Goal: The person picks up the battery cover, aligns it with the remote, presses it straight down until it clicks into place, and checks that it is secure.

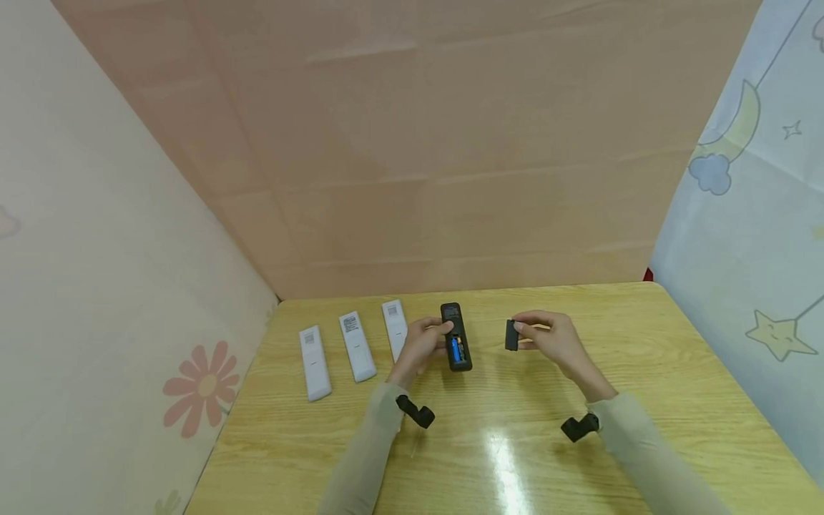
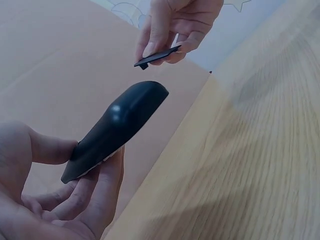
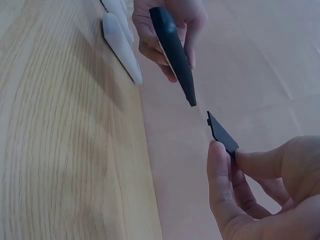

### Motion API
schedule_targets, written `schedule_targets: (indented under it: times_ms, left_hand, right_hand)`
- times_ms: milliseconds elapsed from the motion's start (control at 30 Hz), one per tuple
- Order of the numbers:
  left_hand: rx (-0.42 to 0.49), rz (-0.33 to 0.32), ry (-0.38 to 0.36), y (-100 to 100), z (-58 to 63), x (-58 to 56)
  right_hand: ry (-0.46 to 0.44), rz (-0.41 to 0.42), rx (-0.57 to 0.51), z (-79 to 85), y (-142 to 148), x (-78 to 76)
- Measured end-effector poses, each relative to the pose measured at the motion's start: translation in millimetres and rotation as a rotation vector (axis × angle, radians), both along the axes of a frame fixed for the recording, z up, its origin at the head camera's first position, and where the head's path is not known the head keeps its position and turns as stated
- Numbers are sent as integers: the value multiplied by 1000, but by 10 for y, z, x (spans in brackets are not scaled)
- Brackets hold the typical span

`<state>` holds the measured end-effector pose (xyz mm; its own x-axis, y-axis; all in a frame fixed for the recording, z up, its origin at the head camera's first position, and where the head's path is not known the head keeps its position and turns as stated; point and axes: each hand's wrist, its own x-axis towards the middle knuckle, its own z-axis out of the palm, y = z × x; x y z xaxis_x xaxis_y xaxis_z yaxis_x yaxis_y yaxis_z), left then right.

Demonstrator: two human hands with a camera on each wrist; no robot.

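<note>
My left hand [image 1: 421,345] grips a black remote control [image 1: 453,315] by its side, the thumb on its back and the fingers beneath. The remote's back faces up with its battery compartment uncovered. A blue battery [image 1: 456,350] lies inside; beside it the slot is dark with an orange-brown end showing, too small to tell more. To the right, my right hand [image 1: 555,342] pinches the black battery cover [image 1: 511,335] between thumb and fingers. Cover and remote are apart, both held above the table. In the right wrist view a small tab shows on the edge of the cover [image 3: 222,135].
Three white remotes lie face down on the wooden table [image 1: 489,408] at the left: one far left [image 1: 314,363], one in the middle [image 1: 357,347], and one [image 1: 394,322] partly behind my left hand. A pinkish backdrop [image 1: 418,143] rises behind the table, with printed sheets at both sides.
</note>
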<state>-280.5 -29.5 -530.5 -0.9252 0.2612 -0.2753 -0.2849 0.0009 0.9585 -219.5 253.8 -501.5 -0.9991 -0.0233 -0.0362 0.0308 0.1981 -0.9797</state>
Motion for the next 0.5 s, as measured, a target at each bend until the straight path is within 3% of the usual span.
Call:
schedule_targets:
  times_ms: [500]
  left_hand:
    - [9,-5,23,71,-60,74]
  right_hand:
    - [11,29,-7,38,-190,9]
